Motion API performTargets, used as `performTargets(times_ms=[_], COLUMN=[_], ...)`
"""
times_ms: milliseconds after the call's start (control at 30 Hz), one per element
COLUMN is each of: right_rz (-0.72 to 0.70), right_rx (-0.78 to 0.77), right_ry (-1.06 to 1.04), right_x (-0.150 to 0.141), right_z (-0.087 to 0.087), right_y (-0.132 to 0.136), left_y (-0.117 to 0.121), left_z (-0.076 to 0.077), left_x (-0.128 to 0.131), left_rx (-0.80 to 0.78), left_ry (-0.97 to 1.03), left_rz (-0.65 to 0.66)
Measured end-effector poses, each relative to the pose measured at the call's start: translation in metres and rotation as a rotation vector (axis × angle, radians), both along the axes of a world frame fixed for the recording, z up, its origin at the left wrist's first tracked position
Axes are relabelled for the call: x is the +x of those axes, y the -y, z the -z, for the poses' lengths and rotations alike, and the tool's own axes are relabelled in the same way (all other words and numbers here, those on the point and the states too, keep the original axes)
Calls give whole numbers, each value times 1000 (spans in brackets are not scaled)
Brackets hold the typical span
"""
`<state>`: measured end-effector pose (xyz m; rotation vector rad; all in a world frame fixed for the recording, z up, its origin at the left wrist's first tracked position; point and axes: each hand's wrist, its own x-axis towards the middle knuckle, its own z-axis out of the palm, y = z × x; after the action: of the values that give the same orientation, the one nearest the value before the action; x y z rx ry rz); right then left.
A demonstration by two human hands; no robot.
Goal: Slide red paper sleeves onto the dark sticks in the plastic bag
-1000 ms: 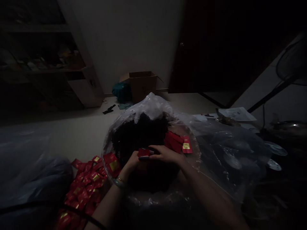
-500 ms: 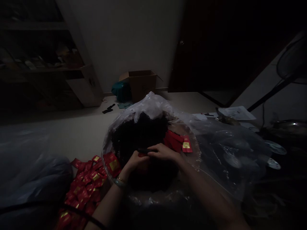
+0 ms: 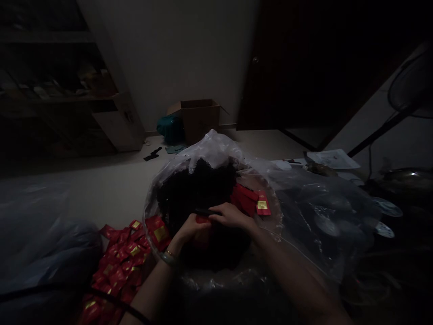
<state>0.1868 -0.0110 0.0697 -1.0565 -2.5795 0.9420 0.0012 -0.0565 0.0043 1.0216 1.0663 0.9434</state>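
My left hand (image 3: 189, 229), with a bracelet and bangle at the wrist, is closed round a small red packet (image 3: 204, 220). My right hand (image 3: 232, 215) is closed on a dark, flat-looking tool (image 3: 203, 211) held across the packet's top; its kind is too dark to make out. Both hands are over a heap of black, loose, leaf-like material (image 3: 199, 185) in a round container lined with clear plastic (image 3: 216, 146). Flat red packets (image 3: 244, 199) lie inside at the right. A fuller red packet (image 3: 158, 231) rests at the left rim.
Many red packets with gold labels (image 3: 123, 262) are piled on the left, beside a large plastic bag (image 3: 50, 257). Clear plastic sheeting (image 3: 324, 207) spreads on the right. A cardboard box (image 3: 201, 119) and a teal bag (image 3: 171, 129) stand by the wall. A fan (image 3: 411, 90) is far right.
Both hands have stayed almost in place. A little more of the red packet shows between them, and the view has shifted very slightly.
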Motion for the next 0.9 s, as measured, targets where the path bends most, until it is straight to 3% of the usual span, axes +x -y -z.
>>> performTargets(times_ms=[200, 333, 500, 733, 900], right_rz=[1, 7, 162, 20, 44], right_rx=[-33, -139, -311, -163, -79], right_ry=[-16, -88, -95, -76, -17], right_x=[-1, 1, 10, 1, -4], right_z=[-6, -1, -2, -7, -4], right_y=[3, -1, -7, 1, 5], left_y=[-3, -2, 0, -1, -1], left_z=[4, 4, 1, -2, -1], left_x=[-2, -4, -4, 0, -1], left_rx=[-12, -3, -41, 7, 6], left_ry=[-9, -35, -64, -26, -40], left_rz=[23, 30, 41, 26, 10])
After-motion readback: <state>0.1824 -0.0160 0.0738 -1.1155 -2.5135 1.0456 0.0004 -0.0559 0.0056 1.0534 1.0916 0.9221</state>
